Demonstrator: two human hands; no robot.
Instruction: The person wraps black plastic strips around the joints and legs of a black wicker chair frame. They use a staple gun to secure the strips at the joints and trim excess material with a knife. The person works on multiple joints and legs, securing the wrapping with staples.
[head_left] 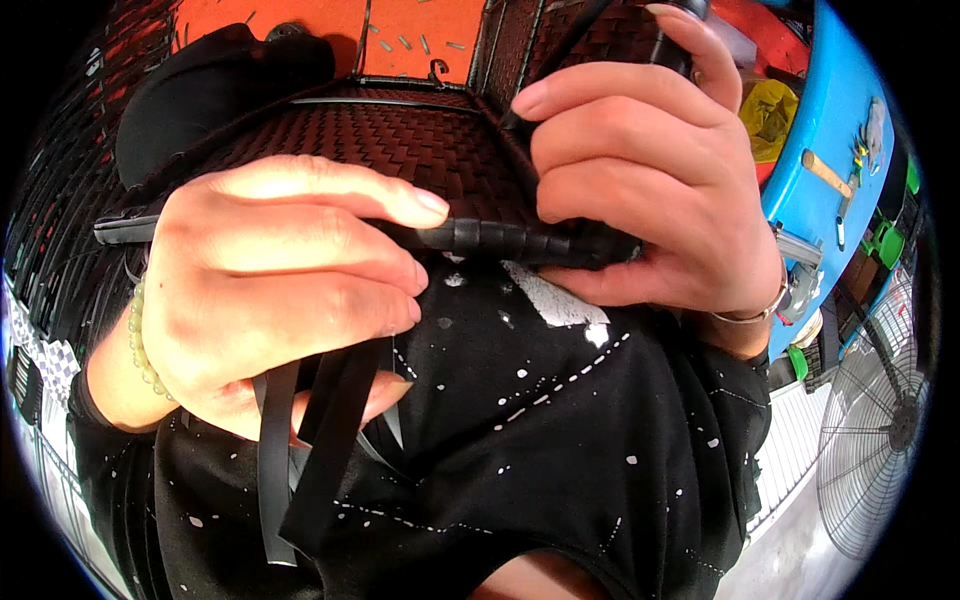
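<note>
A dark brown woven wicker panel (pixel 360 150) stands across my lap, with a black strip-wrapped frame edge (pixel 500 240) along its near side. My left hand (pixel 280 260) is closed, its index fingertip resting on that edge. Loose flat black strips (pixel 325 450) hang down from between its fingers and thumb. My right hand (pixel 650 180) curls around the right end of the wrapped edge, thumb underneath and fingers bent above. Beside its raised upper finger is a black handle-like thing (pixel 672 52), partly hidden; whether the hand grips it is unclear.
Past the panel lies an orange surface (pixel 420 45) scattered with small metal pieces. To the right stands a blue table (pixel 800 200) with a wooden-handled hammer (pixel 828 170). A yellow bag (pixel 770 115) sits beside it. A large fan (pixel 880 430) stands at lower right.
</note>
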